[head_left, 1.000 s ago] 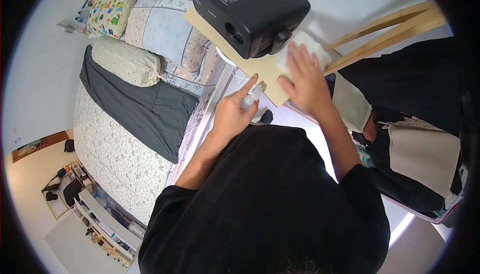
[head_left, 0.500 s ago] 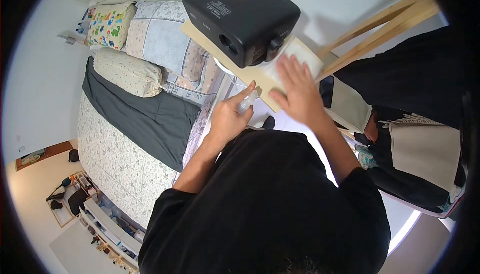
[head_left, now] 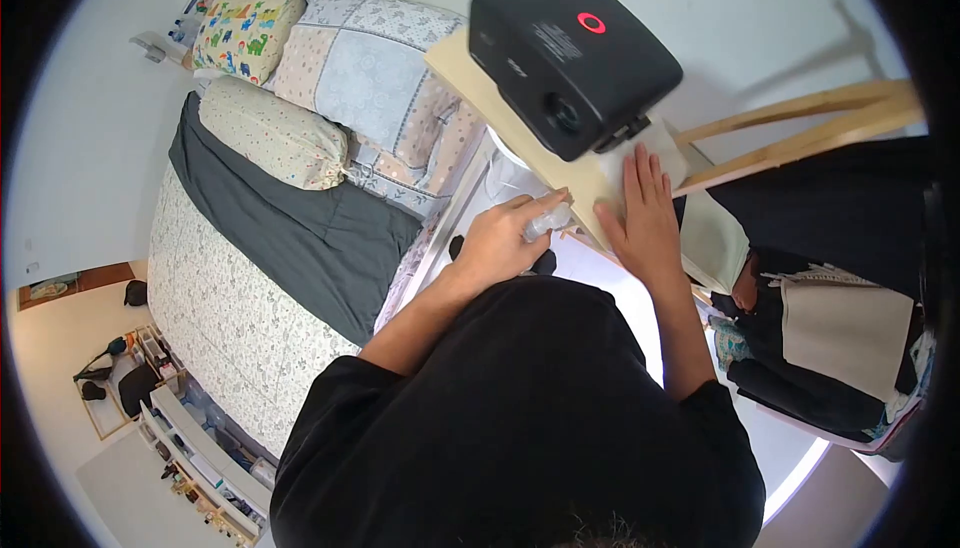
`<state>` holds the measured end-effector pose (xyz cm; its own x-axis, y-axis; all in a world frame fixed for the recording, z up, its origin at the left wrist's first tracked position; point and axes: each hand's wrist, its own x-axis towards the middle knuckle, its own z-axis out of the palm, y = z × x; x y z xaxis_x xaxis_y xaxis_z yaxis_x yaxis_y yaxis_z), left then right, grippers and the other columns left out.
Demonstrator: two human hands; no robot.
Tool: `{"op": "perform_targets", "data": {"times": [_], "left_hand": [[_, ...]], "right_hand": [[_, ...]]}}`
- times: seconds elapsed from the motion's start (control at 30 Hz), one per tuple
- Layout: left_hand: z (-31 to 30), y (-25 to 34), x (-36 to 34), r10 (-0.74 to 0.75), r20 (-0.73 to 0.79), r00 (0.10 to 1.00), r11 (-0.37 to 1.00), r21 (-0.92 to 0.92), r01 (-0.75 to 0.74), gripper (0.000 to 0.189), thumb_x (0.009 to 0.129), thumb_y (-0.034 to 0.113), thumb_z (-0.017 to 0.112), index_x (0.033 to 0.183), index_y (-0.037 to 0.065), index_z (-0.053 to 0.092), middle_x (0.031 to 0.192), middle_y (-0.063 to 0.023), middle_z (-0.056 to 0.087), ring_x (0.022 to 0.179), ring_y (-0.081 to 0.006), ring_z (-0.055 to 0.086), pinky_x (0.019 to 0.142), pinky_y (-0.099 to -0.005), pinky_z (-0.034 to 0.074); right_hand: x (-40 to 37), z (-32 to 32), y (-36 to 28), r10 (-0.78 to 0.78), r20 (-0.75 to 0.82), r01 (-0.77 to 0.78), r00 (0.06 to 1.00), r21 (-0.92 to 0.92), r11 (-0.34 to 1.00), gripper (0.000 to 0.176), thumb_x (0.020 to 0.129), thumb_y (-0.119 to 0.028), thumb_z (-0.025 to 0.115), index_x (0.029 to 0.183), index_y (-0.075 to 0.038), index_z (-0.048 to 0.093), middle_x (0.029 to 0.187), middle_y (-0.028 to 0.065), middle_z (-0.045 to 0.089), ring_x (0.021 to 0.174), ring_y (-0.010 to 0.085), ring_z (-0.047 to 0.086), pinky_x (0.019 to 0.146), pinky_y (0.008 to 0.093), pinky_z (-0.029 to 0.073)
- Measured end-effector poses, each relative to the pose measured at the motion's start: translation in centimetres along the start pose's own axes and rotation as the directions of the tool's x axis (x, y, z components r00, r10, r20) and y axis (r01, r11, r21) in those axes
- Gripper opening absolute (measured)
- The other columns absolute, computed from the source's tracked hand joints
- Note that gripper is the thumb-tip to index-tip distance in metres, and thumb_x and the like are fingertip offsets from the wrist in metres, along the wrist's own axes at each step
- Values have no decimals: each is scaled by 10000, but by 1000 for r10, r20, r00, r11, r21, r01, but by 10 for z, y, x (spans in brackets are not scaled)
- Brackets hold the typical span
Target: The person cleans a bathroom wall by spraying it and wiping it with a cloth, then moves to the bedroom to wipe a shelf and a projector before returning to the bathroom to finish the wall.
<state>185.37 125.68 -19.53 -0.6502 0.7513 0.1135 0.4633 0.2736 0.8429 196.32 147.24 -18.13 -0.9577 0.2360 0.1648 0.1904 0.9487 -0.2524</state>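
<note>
My left hand is closed around a small clear spray bottle, its index finger stretched over the top. The bottle is beside the front edge of a pale wooden tabletop. My right hand lies flat on that top, fingers extended and thumb spread. Under and beyond its fingertips is a white cloth or tissue, partly hidden by the hand. Just left of these fingers stands a black projector with a red ring on its upper face and a lens low on its front.
A bed with a floral sheet, a dark grey blanket and several pillows fills the left. Wooden bars with black cloth stand at right, above folded clothes. A white wall rises behind the projector.
The view has shifted, so the projector and tabletop appear farther right and lower. My right hand has slid along the tabletop toward its near right side. The spray bottle stays in my left hand.
</note>
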Motion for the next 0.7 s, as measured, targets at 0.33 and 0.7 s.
{"op": "perform_targets", "data": {"times": [0.33,0.7], "left_hand": [[-103,-115,98,-638,-230,735,508,-843,177,242,878,236,765,946,32,654,793,-49,655,508,-91,527,451,-254,425],[-127,-159,153,-456,29,890,504,-815,285,327,869,313,778,1040,47,693,844,-20,647,630,-93,561,539,-258,464]], "right_hand": [[-17,15,-62,-34,105,38,994,-36,999,659,831,24,547,1470,44,391,1575,228,344,1469,413,314,1194,554,257],[63,60,-146,-97,26,96,995,24,995,703,731,70,523,1427,73,431,1524,273,400,1445,414,361,1203,538,268]]}}
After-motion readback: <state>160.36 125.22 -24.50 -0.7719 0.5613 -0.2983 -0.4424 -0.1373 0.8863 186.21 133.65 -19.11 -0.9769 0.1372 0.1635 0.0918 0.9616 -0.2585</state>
